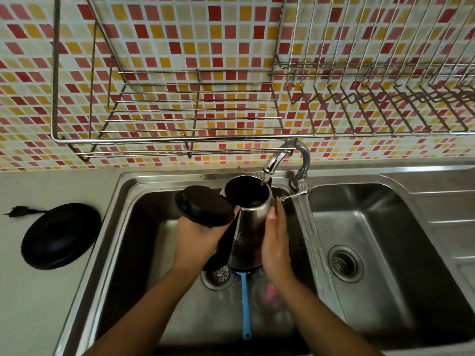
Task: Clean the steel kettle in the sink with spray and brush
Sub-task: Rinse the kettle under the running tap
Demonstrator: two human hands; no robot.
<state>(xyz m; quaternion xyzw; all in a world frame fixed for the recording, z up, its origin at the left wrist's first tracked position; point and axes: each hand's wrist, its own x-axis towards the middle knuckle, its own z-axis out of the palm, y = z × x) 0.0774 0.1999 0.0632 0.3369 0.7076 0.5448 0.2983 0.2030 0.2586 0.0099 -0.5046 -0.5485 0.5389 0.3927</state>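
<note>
Left hand [198, 240] grip around kettle [250, 227] handle; right hand [276, 242] flat, open against its side

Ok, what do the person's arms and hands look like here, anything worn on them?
Both forearms are bare up to the frame edge: no sleeves show. The left hand and right hand wear no gloves, and no watch, ring or bracelet shows.

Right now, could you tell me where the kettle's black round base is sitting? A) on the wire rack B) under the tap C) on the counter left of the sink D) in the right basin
C: the black round base lies flat on the counter left of the sink, its plug beside it.
</note>
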